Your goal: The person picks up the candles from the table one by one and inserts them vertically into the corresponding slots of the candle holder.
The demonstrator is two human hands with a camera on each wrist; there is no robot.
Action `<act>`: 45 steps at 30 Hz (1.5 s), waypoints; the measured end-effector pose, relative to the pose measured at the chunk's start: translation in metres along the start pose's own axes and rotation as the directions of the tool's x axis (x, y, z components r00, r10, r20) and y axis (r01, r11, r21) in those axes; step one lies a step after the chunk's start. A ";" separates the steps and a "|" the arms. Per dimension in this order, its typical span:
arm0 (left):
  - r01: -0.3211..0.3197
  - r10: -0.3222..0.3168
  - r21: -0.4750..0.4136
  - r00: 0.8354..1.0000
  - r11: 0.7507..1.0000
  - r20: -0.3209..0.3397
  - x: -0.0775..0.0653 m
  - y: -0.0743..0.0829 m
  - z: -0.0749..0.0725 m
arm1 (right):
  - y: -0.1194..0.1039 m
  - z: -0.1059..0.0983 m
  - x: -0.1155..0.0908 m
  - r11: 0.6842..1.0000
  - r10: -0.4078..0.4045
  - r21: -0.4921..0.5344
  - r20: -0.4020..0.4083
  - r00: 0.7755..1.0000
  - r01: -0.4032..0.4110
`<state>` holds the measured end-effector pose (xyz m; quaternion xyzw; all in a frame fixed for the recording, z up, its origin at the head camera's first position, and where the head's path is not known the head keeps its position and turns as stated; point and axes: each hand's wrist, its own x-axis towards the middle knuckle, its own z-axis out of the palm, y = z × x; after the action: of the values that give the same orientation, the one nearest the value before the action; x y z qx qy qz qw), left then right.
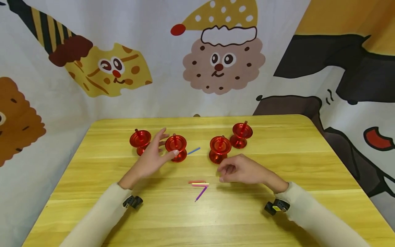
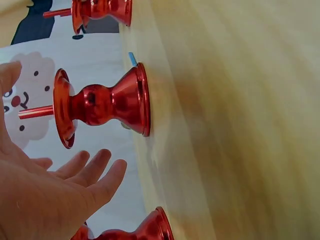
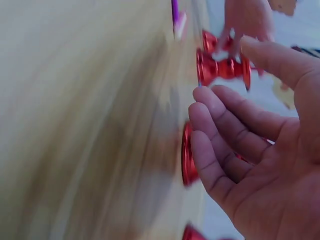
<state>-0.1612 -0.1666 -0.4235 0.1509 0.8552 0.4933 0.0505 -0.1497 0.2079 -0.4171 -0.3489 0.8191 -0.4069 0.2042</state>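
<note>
Red candlestick (image 1: 177, 145) was seemingly being positioned; nothing was gripped by spread left hand (image 1: 151, 152) or half-curled right hand (image 1: 243, 169). Candle (image 1: 201, 194) pickup was probably needed.

Left hand (image 2: 45, 200): fingers extended and spread, a visible gap between the fingertips and the middle holder.
Middle holder: shiny red metal candle holder (image 2: 97, 104), upright, sideways in this view; thin red rod (image 2: 36, 112) rising from its dish.
Beside its base: small blue stick (image 2: 132, 59).
Frame edges: two similar red metal holders, one at top (image 2: 102, 10), one at bottom (image 2: 150, 227), both cut off.
Surface: pale wooden tabletop (image 2: 240, 125).
</note>
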 end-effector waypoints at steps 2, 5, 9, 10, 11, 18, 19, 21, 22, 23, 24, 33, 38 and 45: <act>-0.003 0.003 -0.014 1.000 1.000 0.011 0.005 0.001 0.001 | -0.003 0.007 0.008 1.000 -0.023 -0.012 0.026 0.999 0.024; 0.004 -0.004 -0.026 1.000 1.000 0.023 0.010 0.001 0.003 | -0.008 0.016 0.021 0.998 -0.057 -0.036 0.050 0.997 0.059; 0.031 -0.030 -0.039 0.999 0.999 0.039 0.014 0.002 0.006 | -0.012 0.025 0.035 0.994 -0.075 -0.077 0.066 0.995 0.080; 0.038 -0.036 -0.043 0.998 0.998 0.043 0.014 0.001 0.006 | -0.012 0.027 0.038 0.993 -0.077 -0.090 0.068 0.995 0.083; 0.043 -0.041 -0.045 0.998 0.998 0.045 0.014 0.001 0.007 | -0.013 0.028 0.040 0.991 -0.080 -0.104 0.069 0.994 0.087; 0.052 -0.049 -0.059 0.997 0.997 0.057 0.014 0.000 0.012 | -0.017 0.037 0.052 0.974 -0.087 -0.207 0.050 0.995 0.096; 0.055 -0.051 -0.060 0.997 0.997 0.059 0.013 0.000 0.012 | -0.017 0.039 0.053 0.972 -0.085 -0.218 0.049 0.995 0.094; 0.062 -0.058 -0.063 0.996 0.996 0.064 0.013 -0.001 0.013 | -0.016 0.041 0.055 0.969 -0.084 -0.229 0.047 0.995 0.092; 0.066 -0.062 -0.062 0.996 0.996 0.064 0.013 0.000 0.013 | -0.015 0.042 0.056 0.968 -0.085 -0.233 0.046 0.995 0.093; 0.069 -0.065 -0.060 0.996 0.996 0.065 0.013 0.000 0.013 | -0.015 0.042 0.057 0.967 -0.084 -0.236 0.044 0.995 0.092; 0.070 -0.066 -0.058 0.996 0.996 0.065 0.013 0.000 0.013 | -0.014 0.043 0.058 0.967 -0.083 -0.236 0.042 0.996 0.090; 0.070 -0.066 -0.059 0.996 0.996 0.062 0.012 -0.002 0.014 | -0.013 0.043 0.060 0.973 -0.059 -0.223 0.034 0.998 0.065; 0.069 -0.065 -0.062 0.996 0.996 0.060 0.012 -0.002 0.014 | -0.012 0.044 0.062 0.967 -0.053 -0.248 0.026 0.998 0.057; 0.072 -0.068 -0.056 0.995 0.996 0.073 0.010 -0.003 0.013 | -0.013 0.046 0.062 0.947 -0.055 -0.316 0.018 0.998 0.058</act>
<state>-0.1685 -0.1538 -0.4324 0.1367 0.8427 0.5106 0.1022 -0.1584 0.1325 -0.4365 -0.4023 0.8624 -0.2748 0.1375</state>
